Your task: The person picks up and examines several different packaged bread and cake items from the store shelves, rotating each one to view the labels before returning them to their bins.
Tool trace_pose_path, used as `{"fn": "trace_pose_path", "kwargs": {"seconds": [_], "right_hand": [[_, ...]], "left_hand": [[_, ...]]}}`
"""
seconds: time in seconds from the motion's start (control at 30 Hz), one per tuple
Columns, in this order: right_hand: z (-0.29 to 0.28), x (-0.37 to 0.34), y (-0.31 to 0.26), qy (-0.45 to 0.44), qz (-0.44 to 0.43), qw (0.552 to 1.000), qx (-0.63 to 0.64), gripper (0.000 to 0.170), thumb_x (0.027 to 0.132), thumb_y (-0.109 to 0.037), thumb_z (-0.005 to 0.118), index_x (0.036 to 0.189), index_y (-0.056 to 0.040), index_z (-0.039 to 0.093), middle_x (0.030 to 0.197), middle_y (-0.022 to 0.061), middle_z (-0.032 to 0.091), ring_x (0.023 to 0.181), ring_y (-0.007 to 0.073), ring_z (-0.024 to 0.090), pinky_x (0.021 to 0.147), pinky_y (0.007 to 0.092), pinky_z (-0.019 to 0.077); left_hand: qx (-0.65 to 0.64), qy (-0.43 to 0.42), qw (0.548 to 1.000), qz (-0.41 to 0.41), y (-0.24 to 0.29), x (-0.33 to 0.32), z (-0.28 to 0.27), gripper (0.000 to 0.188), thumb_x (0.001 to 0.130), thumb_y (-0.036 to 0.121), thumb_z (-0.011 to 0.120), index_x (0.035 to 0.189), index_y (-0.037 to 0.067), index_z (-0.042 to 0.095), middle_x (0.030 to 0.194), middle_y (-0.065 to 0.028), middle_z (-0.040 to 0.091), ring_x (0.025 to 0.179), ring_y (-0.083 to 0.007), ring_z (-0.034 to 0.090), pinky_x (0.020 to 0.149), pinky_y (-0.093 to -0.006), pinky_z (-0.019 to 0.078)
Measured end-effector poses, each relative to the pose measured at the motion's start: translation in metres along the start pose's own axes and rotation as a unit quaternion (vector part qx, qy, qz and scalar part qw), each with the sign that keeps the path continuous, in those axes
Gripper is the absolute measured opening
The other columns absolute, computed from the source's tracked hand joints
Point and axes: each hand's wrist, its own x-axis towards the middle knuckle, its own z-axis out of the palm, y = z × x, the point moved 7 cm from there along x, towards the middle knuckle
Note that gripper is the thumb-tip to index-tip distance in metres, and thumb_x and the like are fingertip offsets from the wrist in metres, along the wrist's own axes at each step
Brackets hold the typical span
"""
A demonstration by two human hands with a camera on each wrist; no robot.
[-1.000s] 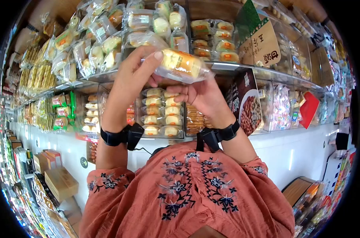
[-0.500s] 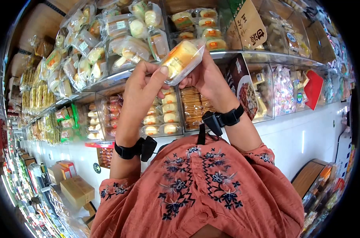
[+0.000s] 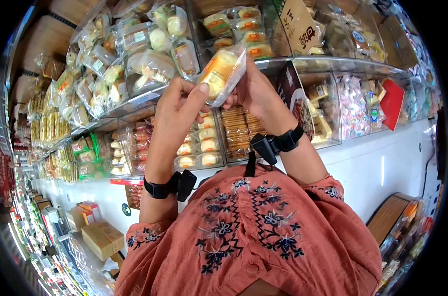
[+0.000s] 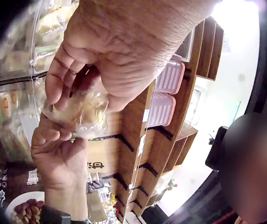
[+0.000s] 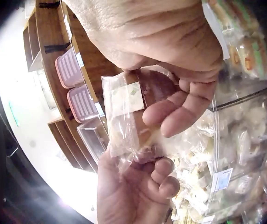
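Note:
A packaged bread roll (image 3: 219, 71) in clear plastic, golden on top, is held tilted between both hands over the lower shelf bins. My left hand (image 3: 180, 106) pinches its near end, thumb on the upper face. At the far right end my right hand (image 3: 256, 91) grips the wrapper, partly hidden behind it in the head view. In the right wrist view the roll's brown underside shows, with a white label (image 5: 128, 99) on the wrapper. Right fingers (image 5: 182, 114) curl round the pack there. From the left wrist view, the wrapped roll (image 4: 84, 112) sits between both hands, blurred.
Wrapped buns (image 3: 160, 39) fill clear bins on the upper shelf. Below are packs of round cakes (image 3: 209, 145), stacked biscuits (image 3: 236, 130) and wrapped sweets (image 3: 352, 106). A cardboard sign (image 3: 300, 27) stands at the upper right. Cardboard boxes (image 3: 103, 239) sit on the floor to the left.
The bread roll has turned from lying nearly crosswise to slanting up to the right. My right hand came up from beneath it to grip its far end. The view shifted slightly.

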Motion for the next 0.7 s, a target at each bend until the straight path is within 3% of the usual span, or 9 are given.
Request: {"fn": "trace_pose_path", "kwargs": {"seconds": [0.7], "right_hand": [[-0.013,-0.005,-0.004,-0.011,0.020,1.000,0.007,0.073,0.103,-0.068,0.034,0.120,-0.0029,0.060,0.085,0.0120,0.070,0.055,0.0163,0.061,0.049,0.0318,0.0542]], "left_hand": [[0.033,-0.004,0.999,-0.015,0.005,-0.005,0.018,0.033,0.100,0.035,0.065,0.098,0.002,0.059,0.090,-0.0060,0.063,0.079,-0.0122,0.065,0.064,-0.0256,0.0510]]}}
